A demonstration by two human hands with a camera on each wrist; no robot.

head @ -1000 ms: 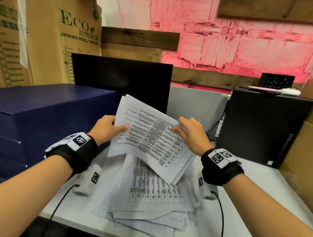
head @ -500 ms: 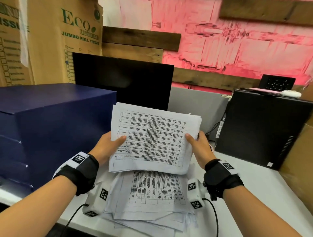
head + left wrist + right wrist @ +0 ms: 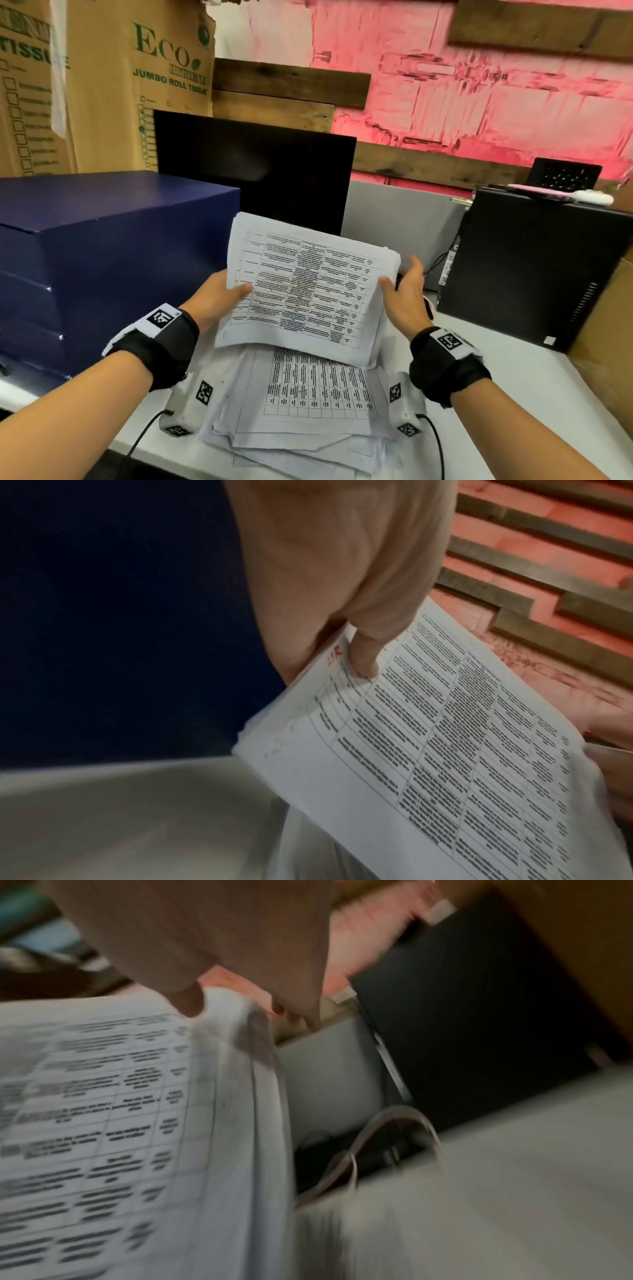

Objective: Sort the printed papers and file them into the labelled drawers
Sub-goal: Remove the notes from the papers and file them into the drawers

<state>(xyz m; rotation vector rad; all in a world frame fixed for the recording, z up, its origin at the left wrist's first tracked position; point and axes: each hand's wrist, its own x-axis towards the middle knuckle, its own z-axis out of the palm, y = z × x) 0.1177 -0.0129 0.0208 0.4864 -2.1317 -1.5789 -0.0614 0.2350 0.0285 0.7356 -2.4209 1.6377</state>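
A bundle of printed papers (image 3: 308, 284) with tables of text is held up over a loose pile of papers (image 3: 308, 404) on the white desk (image 3: 531, 394). My left hand (image 3: 219, 301) grips the bundle's left edge, thumb on top (image 3: 363, 658) beside a red mark, fingers hidden beneath. At the right edge, my right hand (image 3: 407, 298) has only its thumb tip on the sheets (image 3: 120, 1123); its fingers stand straight behind the edge, apart from it. A dark blue drawer box (image 3: 102, 240) stands to the left of the papers.
A black monitor (image 3: 260, 178) stands behind the papers and a black computer tower (image 3: 534, 267) at the right, with cables (image 3: 342, 1164) beside it. Cardboard cartons (image 3: 137, 85) rise behind the blue box. Bare desk lies in front of the tower.
The bundle was turned from a slant to face me squarely, held at both edges. The right hand's fingers have since loosened from the right edge.
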